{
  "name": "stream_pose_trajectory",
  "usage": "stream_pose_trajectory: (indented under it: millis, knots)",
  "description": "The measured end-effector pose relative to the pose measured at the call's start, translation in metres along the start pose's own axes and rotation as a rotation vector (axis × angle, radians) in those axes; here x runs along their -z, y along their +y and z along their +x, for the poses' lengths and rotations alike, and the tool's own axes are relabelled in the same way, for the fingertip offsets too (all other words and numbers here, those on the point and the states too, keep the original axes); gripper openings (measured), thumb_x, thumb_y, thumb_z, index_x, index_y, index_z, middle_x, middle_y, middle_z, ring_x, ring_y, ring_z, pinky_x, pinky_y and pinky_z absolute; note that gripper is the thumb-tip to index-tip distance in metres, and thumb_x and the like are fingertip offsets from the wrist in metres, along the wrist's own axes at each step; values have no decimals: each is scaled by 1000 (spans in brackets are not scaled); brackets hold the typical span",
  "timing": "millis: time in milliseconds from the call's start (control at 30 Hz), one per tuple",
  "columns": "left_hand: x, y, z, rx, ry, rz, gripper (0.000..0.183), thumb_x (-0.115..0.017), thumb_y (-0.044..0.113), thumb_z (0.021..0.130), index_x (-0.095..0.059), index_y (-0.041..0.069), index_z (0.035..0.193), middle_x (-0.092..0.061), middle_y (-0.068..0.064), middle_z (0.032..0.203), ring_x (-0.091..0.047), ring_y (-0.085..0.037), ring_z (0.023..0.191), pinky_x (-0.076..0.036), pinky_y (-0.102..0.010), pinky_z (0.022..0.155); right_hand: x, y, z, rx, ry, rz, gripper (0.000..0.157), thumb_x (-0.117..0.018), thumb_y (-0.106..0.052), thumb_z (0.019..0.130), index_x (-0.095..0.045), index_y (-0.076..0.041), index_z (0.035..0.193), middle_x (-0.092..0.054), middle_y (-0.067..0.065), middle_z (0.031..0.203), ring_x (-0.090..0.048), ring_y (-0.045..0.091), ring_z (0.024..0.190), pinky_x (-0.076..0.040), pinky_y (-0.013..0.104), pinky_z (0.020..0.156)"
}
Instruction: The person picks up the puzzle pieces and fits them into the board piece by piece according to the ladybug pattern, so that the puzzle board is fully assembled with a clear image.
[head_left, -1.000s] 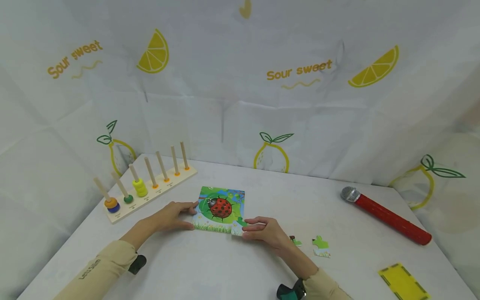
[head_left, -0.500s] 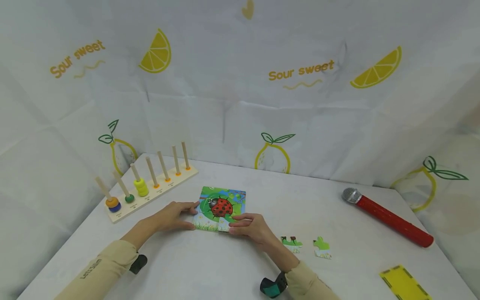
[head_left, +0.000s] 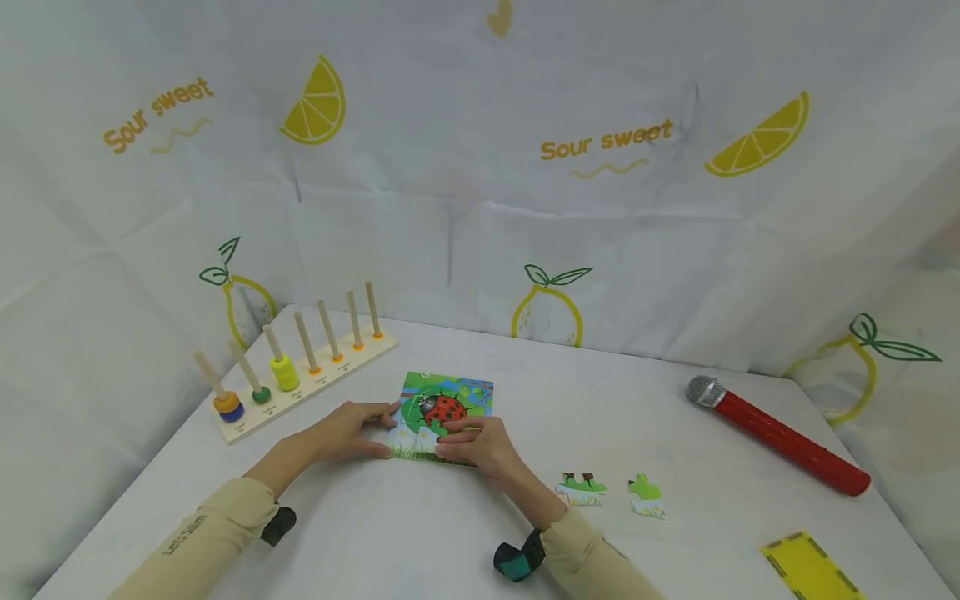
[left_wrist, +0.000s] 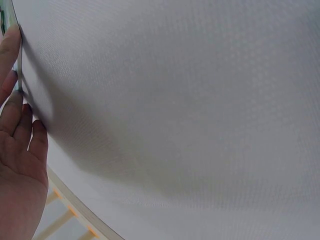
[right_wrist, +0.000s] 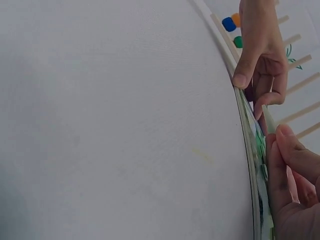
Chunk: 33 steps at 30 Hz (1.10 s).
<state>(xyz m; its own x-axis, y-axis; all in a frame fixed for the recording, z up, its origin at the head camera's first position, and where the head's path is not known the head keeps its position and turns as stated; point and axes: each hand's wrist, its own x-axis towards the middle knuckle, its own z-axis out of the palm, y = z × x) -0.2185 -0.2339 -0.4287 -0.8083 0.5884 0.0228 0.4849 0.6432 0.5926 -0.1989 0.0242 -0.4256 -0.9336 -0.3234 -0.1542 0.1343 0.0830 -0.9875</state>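
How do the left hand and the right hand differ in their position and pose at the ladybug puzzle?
The left hand touches the left edge of the ladybug puzzle, while the right hand is over its lower right part. The left hand's thumb and index finger are spread apart; the right hand's pinch a pale green piece. Both hands come out of beige sleeves.
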Motion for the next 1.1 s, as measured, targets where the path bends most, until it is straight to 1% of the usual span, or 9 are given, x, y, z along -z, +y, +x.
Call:
stream_pose_trajectory:
  millis: [100, 200, 267, 467, 500, 700, 733, 967, 1100]
  knots:
    - [0, 1, 0, -1, 2, -2, 59, -75, 31, 83, -56, -1, 129, -62, -11, 127, -50, -33, 125, -40, -49, 101, -4, 0, 3, 12, 3, -24, 36, -73, 8, 78, -61, 15, 111, -70, 26, 94, -71, 25, 87, -56, 27, 74]
    - [1, 3, 0, 4, -4, -12, 52, -75, 30, 83, -60, 1, 123, -54, -15, 135, -47, -35, 127, -39, -50, 102, -8, 0, 6, 25, 2, -49, 36, -74, 7, 78, -62, 14, 111, -70, 25, 93, -71, 26, 88, -56, 28, 76]
    - [2, 4, 0, 12, -9, -13, 56, -75, 30, 83, -58, 0, 126, -57, -14, 133, -48, -35, 127, -38, -50, 102, -10, 1, 9, 34, 0, -75, 37, -75, 5, 78, -62, 13, 111, -71, 24, 92, -71, 26, 88, -56, 28, 76]
    - [3, 3, 1, 23, -17, -1, 72, -74, 32, 83, -46, -5, 138, -67, -5, 117, -51, -32, 124, -39, -50, 102, -17, 1, 14, 59, 11, -157, 35, -77, 2, 77, -66, 10, 109, -72, 20, 88, -71, 24, 86, -56, 27, 75]
    - [2, 3, 1, 22, -17, -1, 72, -74, 32, 83, -46, -5, 138, -67, -4, 116, -51, -32, 124, -39, -50, 102, -19, -3, 12, 67, 12, -166, 35, -77, 3, 77, -65, 11, 108, -71, 22, 87, -71, 26, 86, -57, 28, 75]
    - [3, 4, 0, 21, -13, 3, 73, -74, 32, 83, -45, -6, 139, -68, -2, 114, -51, -32, 124, -39, -51, 102, -23, -4, 14, 110, 33, -228, 34, -79, 3, 74, -67, 11, 105, -71, 21, 82, -72, 25, 80, -56, 26, 71]
    - [3, 4, 0, 20, -11, 3, 73, -74, 32, 83, -45, -6, 139, -68, -3, 114, -51, -32, 124, -39, -51, 102, -23, 0, 17, 113, 37, -239, 34, -79, 2, 74, -68, 10, 105, -72, 19, 82, -72, 23, 79, -56, 25, 70]
    - [3, 4, -1, 16, -9, -4, 70, -74, 30, 83, -47, -6, 137, -67, -5, 116, -50, -33, 125, -38, -51, 102, -28, -3, 19, 129, 88, -366, 32, -84, -2, 70, -72, 8, 97, -71, 12, 73, -68, 15, 66, -52, 19, 59]
    - [3, 5, -1, 24, -11, -5, 71, -74, 30, 83, -46, -6, 137, -68, -4, 115, -50, -33, 125, -38, -51, 103, -31, -3, 22, 121, 95, -401, 31, -85, -3, 68, -73, 6, 95, -70, 9, 70, -64, 11, 62, -50, 20, 56]
